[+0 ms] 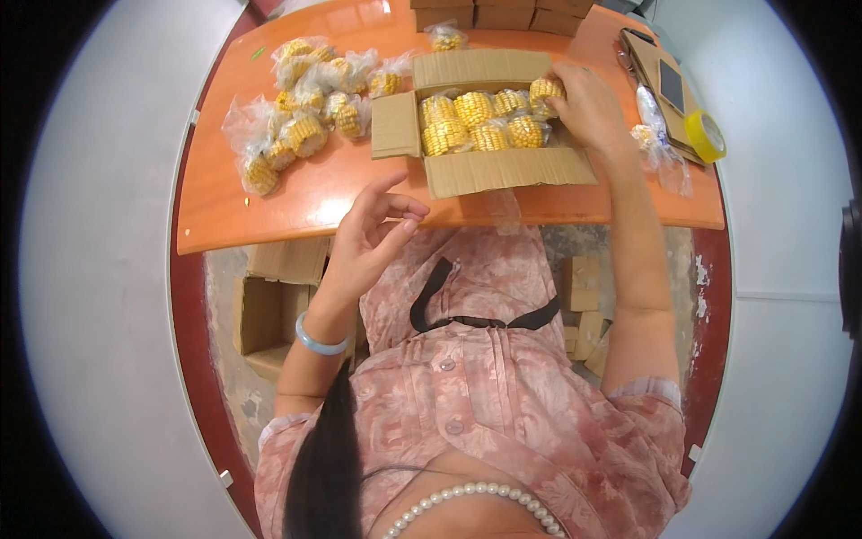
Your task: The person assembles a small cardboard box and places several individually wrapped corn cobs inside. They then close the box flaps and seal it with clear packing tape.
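An open cardboard box (512,168) stands near the table's front edge with its flaps folded out. Inside it sit several bagged pieces of corn on the cob (473,108) in rows. At the box's right end, my right hand (586,101) grips a bagged corn piece (545,89) by its upper right side; its underside is partly hidden, so I cannot tell whether it rests on the others. My left hand (377,229) hovers at the front edge of the table, left of the box's front flap. Its fingers are apart and hold nothing.
More bagged corn (303,135) lies piled on the left of the orange table (323,209). One bagged piece (446,39) is behind the box, before stacked cartons (505,17). To the right are yellow tape (705,137), a phone (671,86) and plastic bags (656,128). An open carton (273,316) stands below.
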Tool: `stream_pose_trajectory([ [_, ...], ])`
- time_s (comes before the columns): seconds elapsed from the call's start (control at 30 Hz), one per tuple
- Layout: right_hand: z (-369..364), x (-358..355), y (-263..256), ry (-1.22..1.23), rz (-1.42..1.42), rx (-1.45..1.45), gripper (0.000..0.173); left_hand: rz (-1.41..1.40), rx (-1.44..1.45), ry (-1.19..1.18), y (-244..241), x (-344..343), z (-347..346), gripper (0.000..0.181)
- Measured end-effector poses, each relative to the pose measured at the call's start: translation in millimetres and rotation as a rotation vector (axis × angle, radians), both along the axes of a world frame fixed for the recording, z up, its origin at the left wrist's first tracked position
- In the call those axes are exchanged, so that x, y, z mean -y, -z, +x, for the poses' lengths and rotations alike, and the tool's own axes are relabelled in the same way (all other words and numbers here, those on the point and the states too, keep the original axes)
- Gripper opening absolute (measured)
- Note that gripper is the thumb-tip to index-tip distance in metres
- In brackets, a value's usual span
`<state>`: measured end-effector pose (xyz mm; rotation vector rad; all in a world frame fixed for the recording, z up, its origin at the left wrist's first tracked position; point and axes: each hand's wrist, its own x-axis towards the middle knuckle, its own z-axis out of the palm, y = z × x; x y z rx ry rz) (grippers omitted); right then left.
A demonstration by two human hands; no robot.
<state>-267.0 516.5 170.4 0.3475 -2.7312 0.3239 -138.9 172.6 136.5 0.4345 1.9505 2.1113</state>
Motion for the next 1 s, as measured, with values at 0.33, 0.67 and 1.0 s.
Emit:
stream_pose_trajectory([
  [0.33,-7.0,-8.5,-0.3,-0.092,0.082,0.108,0.028,-0.013,0.052,0.059,9.8,7.3,1.8,0.052],
  [0.67,1.4,-0.5,9.0,-0.068,0.21,-0.01,0.021,-0.076,0.047,0.061,18.3,14.7,8.7,0.05],
  [1.0,11.1,15.3,-6.6,-0.066,0.35,0.072,0.028,-0.169,-0.106,-0.209,5.1,74.7,-7.5,0.041],
])
